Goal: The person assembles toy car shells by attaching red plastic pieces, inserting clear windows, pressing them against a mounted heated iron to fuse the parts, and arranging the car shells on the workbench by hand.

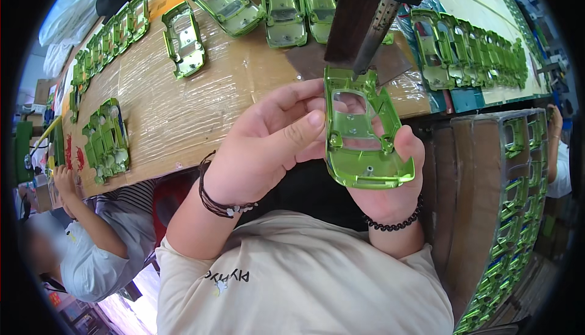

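Note:
Both my hands hold a shiny green toy car body (348, 161), its hollow inside facing up and a clear window piece (353, 126) set in it. My left hand (262, 134) grips its left side, thumb on the edge and fingers partly hidden behind the shell. My right hand (390, 201) supports it from below and right, fingers curled round the edge. Just above the body's far end hangs the pointed tip of a soldering-iron-like tool (373, 33) with a perforated metal sleeve. Whether the tip touches the plastic I cannot tell.
More green car bodies (184, 38) lie on the film-covered table (244, 70), with rows at far left and right (469, 52). Stacked cardboard trays (481, 164) of car bodies stand at my right. At left sits another person (106, 250), a hand at the table edge.

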Tool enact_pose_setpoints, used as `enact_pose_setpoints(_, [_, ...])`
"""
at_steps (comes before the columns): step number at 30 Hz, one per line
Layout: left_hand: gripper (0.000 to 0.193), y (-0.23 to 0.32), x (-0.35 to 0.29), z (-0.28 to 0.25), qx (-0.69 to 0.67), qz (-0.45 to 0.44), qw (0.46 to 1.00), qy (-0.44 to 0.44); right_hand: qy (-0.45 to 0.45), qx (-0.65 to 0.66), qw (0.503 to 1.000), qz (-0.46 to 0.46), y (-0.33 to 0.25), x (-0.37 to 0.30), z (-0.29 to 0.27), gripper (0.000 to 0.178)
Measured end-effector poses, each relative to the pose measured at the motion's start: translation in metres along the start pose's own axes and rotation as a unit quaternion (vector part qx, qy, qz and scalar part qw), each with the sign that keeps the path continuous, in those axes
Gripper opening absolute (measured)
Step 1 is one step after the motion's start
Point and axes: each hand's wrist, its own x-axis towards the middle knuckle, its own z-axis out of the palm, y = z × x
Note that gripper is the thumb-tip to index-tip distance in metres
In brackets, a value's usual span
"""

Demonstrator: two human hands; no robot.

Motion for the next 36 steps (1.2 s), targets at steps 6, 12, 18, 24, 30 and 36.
enact_pose_setpoints(6, [0.052, 0.003, -0.005, 0.002, 0.044, 0.035, 0.998, 0.031, -0.033, -0.024, 0.999, 0.007, 0.002, 0.004, 0.0, 0.082])
enact_pose_setpoints(12, [0.054, 0.008, -0.009, 0.007, 0.059, 0.046, 0.996, 0.039, -0.064, -0.015, 0.998, 0.019, 0.004, 0.006, -0.006, 0.084])
enact_pose_setpoints(18, [0.055, 0.008, -0.01, 0.013, 0.082, 0.059, 0.993, 0.054, -0.053, -0.009, 0.998, 0.014, 0.003, 0.003, 0.003, 0.086])
enact_pose_setpoints(24, [0.055, 0.005, -0.011, 0.017, 0.073, 0.069, 0.992, 0.077, -0.027, -0.017, 0.999, 0.016, 0.001, -0.002, 0.011, 0.085])
enact_pose_setpoints(30, [0.055, 0.004, -0.011, 0.013, 0.032, 0.054, 0.996, 0.07, -0.017, -0.02, 1.0, 0.006, 0.003, -0.004, 0.013, 0.083])
enact_pose_setpoints(36, [0.053, 0.002, -0.01, 0.004, 0.075, 0.068, 0.994, 0.035, -0.044, -0.012, 0.999, 0.03, 0.003, -0.001, 0.003, 0.081])
